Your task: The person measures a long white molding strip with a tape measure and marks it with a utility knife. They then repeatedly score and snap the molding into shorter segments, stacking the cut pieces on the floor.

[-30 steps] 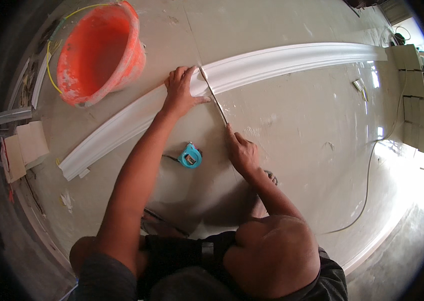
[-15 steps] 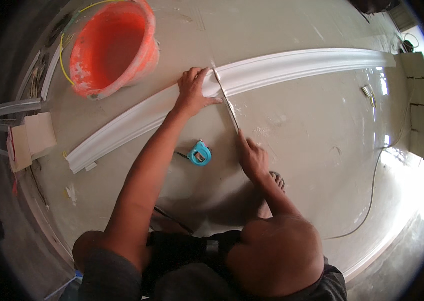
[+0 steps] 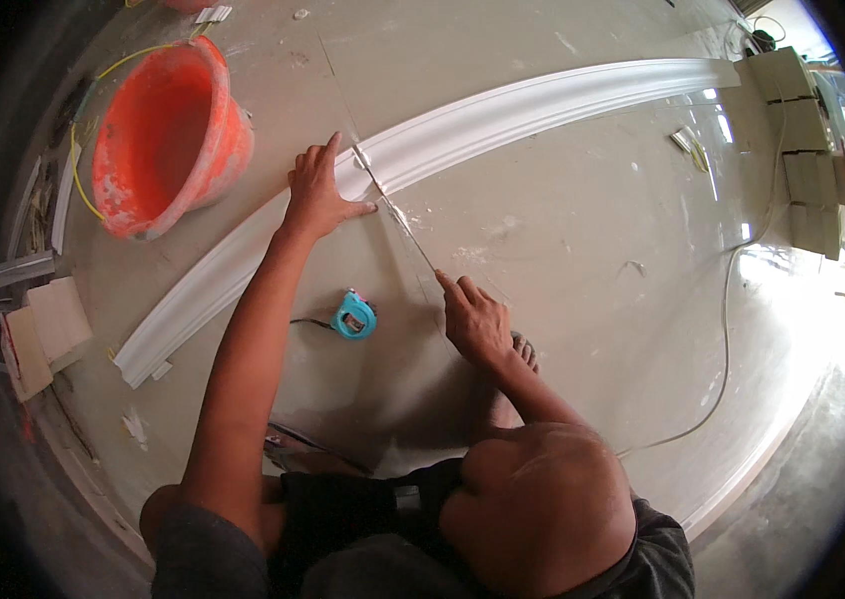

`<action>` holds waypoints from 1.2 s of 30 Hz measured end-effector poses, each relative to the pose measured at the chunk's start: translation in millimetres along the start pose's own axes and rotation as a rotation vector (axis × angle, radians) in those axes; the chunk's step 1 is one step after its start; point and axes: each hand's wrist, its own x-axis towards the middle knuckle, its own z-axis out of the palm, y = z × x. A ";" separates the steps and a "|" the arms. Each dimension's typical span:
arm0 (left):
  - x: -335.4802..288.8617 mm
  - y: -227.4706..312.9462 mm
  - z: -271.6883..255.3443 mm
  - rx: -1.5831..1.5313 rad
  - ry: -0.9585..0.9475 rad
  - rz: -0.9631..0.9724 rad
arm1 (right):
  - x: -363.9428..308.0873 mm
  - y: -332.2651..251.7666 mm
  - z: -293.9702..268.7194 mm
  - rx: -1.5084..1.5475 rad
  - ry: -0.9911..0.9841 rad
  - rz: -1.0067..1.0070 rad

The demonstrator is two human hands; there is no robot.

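Note:
A long white cornice moulding (image 3: 542,105) lies across the floor, running from lower left to upper right. My left hand (image 3: 314,195) spans it, thumb at the near edge and fingers over the far side, gripping it just left of the blade. A thin narrow saw (image 3: 408,233) lies crosswise over the moulding, with white dust along it. My right hand (image 3: 477,321) is closed round the saw's near end; the handle is hidden in the fist. Between my forearms, on the floor, sits a blue tape measure (image 3: 353,315).
An orange bucket (image 3: 228,150) with white smears stands beyond the moulding at left. Cardboard pieces (image 3: 58,319) and strips lie at the left edge. Stacked blocks (image 3: 810,125) stand at far right, near a cable (image 3: 727,329) on the floor. My foot (image 3: 524,351) is beside my right hand.
The view has swung, so the scene sits further left. My right hand has drawn the saw back toward me a little across the moulding. My left hand keeps its place on the moulding.

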 end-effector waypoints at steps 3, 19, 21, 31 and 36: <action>11.4 15.1 -13.8 0.057 -0.128 0.007 | -0.8 -0.2 0.3 0.127 -0.081 0.168; -23.6 -45.2 -25.9 0.111 -0.206 0.024 | -14.1 -12.8 53.7 0.493 -0.251 0.174; -19.3 -22.1 -24.1 0.130 -0.340 -0.030 | -33.0 0.8 83.3 0.354 -0.328 0.267; 7.1 -4.1 -49.3 0.173 -0.378 0.040 | 2.1 -30.2 -1.0 0.212 0.010 0.160; 15.8 5.1 -49.7 0.167 -0.344 0.072 | 13.6 -15.3 10.7 0.165 0.004 0.136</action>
